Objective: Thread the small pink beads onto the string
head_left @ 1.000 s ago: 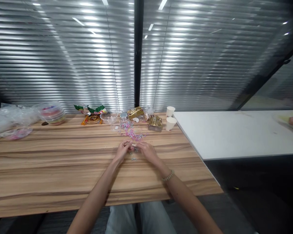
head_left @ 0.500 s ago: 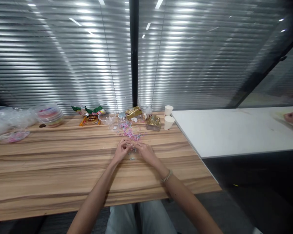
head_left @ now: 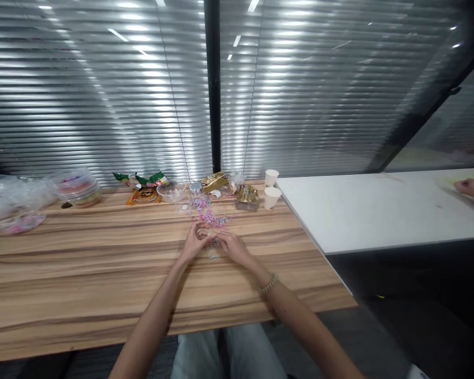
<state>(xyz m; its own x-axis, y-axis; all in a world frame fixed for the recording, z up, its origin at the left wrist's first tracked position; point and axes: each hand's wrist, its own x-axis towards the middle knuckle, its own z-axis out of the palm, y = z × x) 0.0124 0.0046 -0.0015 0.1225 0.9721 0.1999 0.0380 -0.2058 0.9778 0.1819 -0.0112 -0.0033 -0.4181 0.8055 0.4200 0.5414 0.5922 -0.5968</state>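
My left hand (head_left: pixel 196 241) and my right hand (head_left: pixel 231 245) meet over the wooden table, fingertips almost touching. Both are closed in a pinch; whatever sits between the fingers is too small to make out. Just beyond them lies a scattered pile of small pink, purple and pale pieces (head_left: pixel 213 218), perhaps beads. A few more small pale pieces (head_left: pixel 213 257) lie on the wood on the near side of my fingers. Behind the pile stands a small clear jar (head_left: pixel 196 190), with a clear plastic bowl (head_left: pixel 171 193) to its left.
Along the back are snack packets (head_left: pixel 142 181), a gold packet (head_left: pixel 214 182), a gold-wrapped block (head_left: pixel 247 197) and two paper cups (head_left: pixel 272 197). Stacked clear containers (head_left: pixel 77 188) and plastic bags (head_left: pixel 16 197) stand left. Another person's hand (head_left: pixel 472 187) is over the white table (head_left: pixel 379 216).
My left fingers have shifted slightly, and my right fingertips are bent a little more. The view has moved slightly; the pile and other things stay put.
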